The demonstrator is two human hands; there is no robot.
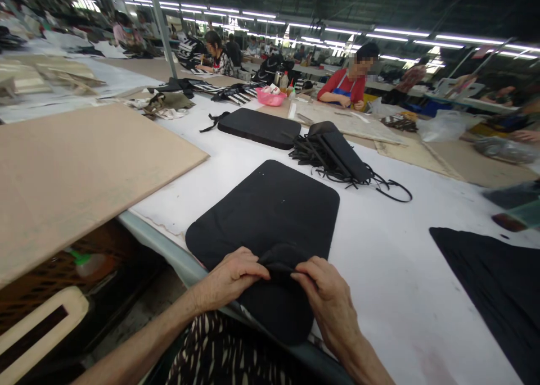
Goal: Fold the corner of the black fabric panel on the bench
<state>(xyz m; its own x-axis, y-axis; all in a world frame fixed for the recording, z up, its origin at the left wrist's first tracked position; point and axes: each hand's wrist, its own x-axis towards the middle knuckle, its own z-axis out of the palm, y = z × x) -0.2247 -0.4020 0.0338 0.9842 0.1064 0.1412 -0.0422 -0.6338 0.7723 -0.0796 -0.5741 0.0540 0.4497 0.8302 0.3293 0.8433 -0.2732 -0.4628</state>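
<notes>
A flat black fabric panel with rounded corners lies on the white table right in front of me. A smaller black fabric piece hangs over the near table edge. My left hand and my right hand both pinch a raised fold of that smaller piece, fingertips close together over the panel's near edge.
A brown board covers the table to my left. Farther back lie another black panel, a black piece with a heap of black straps, and black cloth at the right. A person in red sits at the far side.
</notes>
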